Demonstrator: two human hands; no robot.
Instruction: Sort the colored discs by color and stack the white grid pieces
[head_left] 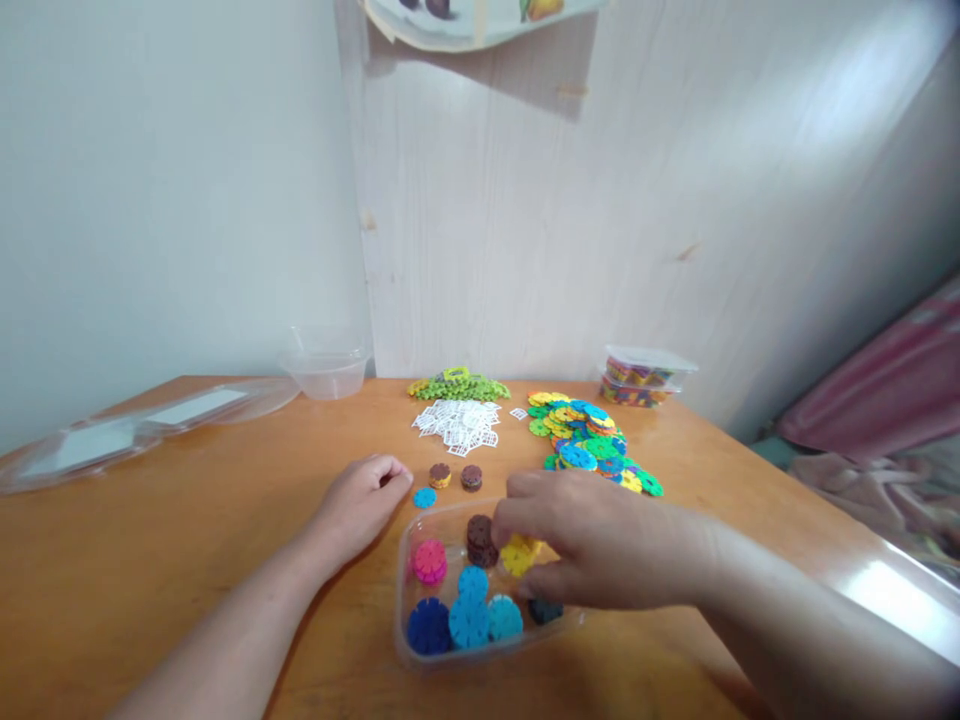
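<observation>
A clear plastic tray (406, 575) sits on the wooden table in front of me and holds small stacks of snowflake discs: pink (430, 561), brown (480, 540), yellow (519, 556) and blue (459, 615). My right hand (592, 540) reaches over the tray, its fingers closed around the yellow discs. My left hand (364, 497) rests loosely curled on the table left of the tray, holding nothing. A single blue disc (424, 497) lies by its fingertips. Two short brown stacks (455, 476) stand just beyond.
Behind lie a pile of mixed coloured discs (589, 440), white lattice pieces (459, 424) and green pieces (457, 385). A lidded box of pieces (645, 377) stands at the back right, an empty clear tub (327, 370) and a flat clear lid (142, 420) at the left. Walls close the back.
</observation>
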